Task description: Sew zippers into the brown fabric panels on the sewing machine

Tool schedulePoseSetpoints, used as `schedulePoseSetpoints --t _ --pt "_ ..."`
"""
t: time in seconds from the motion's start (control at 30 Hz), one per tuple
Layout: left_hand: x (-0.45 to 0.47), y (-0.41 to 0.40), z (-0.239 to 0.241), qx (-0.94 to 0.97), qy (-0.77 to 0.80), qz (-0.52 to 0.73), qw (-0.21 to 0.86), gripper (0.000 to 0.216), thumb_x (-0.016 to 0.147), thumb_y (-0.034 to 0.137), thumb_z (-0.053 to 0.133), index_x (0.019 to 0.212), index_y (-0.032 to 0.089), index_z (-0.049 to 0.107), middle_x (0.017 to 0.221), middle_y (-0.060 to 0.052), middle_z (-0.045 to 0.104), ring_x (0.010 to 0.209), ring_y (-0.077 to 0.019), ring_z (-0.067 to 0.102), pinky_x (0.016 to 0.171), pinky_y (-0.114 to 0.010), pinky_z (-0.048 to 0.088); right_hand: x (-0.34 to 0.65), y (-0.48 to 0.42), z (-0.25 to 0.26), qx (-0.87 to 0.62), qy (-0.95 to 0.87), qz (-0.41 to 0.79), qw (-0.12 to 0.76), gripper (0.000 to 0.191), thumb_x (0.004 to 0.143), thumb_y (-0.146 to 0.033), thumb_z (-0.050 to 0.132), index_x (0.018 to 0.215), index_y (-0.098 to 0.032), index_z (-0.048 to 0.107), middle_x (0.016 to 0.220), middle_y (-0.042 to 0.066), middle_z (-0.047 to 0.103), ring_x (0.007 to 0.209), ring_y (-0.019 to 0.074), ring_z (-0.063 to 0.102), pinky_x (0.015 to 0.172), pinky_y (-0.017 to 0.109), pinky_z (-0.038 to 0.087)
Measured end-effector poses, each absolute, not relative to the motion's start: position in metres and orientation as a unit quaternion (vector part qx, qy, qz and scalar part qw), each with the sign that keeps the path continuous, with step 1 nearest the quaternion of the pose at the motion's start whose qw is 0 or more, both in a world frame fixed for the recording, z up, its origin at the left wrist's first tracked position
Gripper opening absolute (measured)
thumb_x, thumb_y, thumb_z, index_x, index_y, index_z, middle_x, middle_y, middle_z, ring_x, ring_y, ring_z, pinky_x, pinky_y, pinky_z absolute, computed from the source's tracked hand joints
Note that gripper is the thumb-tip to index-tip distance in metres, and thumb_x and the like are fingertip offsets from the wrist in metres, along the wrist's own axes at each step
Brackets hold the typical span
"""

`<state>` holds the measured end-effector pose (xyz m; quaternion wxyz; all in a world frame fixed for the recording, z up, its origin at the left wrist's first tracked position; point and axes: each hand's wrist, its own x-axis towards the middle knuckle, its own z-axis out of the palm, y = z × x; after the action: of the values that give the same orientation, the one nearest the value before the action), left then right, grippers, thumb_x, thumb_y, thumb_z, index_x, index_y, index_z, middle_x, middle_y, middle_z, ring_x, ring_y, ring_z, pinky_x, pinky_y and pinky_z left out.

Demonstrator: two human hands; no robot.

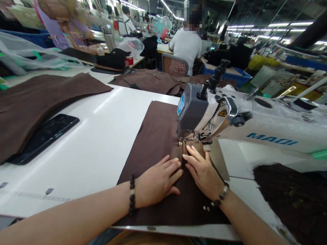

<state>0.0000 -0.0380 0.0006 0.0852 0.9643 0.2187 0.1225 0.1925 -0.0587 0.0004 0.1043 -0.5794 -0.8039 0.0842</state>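
Note:
Dark brown fabric [150, 136] lies flat under the head of a white and grey sewing machine [194, 105]. My left hand [159, 178] rests palm down on the cloth, fingers stretched toward a seam line or zipper strip below the presser foot [181, 141]. On the other side of that strip my right hand [204, 172] also presses flat, its fingertips just in front of the foot and needle area. Both hands have their fingers extended and grip nothing. The needle itself is too small to make out.
Another brown fabric piece [51, 92] lies at left, partly covering a black phone-like slab [48, 136]. More dark cloth [293, 197] sits at right. Brown pieces [148, 80] lie beyond the table's far edge. A person in white [187, 47] sits ahead; another in purple is at upper left.

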Motion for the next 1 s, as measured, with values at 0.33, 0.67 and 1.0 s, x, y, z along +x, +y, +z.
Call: schedulePoseSetpoints --t 0.33,0.67,1.0 --pt "0.001 -0.036 -0.005 0.962 0.221 0.133 0.09 0.046 0.079 0.042 0.06 0.113 0.012 0.051 0.118 -0.012 0.051 0.117 -0.0253 0.044 0.103 -0.043 0.033 0.196 -0.054 0.001 -0.571 -0.811 0.075 0.101 0.03 0.089 -0.02 0.036 0.115 -0.021 0.052 0.136 0.008 0.039 0.126 0.0233 0.034 0.1 0.062 0.02" --pt "0.001 -0.024 -0.003 0.964 0.22 0.117 0.091 0.044 0.079 0.039 0.06 0.114 0.013 0.052 0.118 -0.013 0.051 0.116 -0.0261 0.045 0.102 -0.044 0.033 0.196 -0.047 0.0 -0.569 -0.814 0.056 0.102 0.031 0.089 -0.02 0.036 0.116 -0.02 0.052 0.136 0.008 0.039 0.125 0.0241 0.036 0.098 0.061 0.025" --pt "0.001 -0.022 -0.003 0.965 0.212 0.117 0.098 0.044 0.081 0.04 0.058 0.114 0.013 0.05 0.118 -0.014 0.05 0.114 -0.0264 0.046 0.102 -0.044 0.033 0.196 -0.045 -0.005 -0.572 -0.809 0.047 0.125 0.033 0.088 -0.021 0.038 0.12 -0.015 0.046 0.133 0.01 0.042 0.124 0.0236 0.038 0.1 0.057 0.027"
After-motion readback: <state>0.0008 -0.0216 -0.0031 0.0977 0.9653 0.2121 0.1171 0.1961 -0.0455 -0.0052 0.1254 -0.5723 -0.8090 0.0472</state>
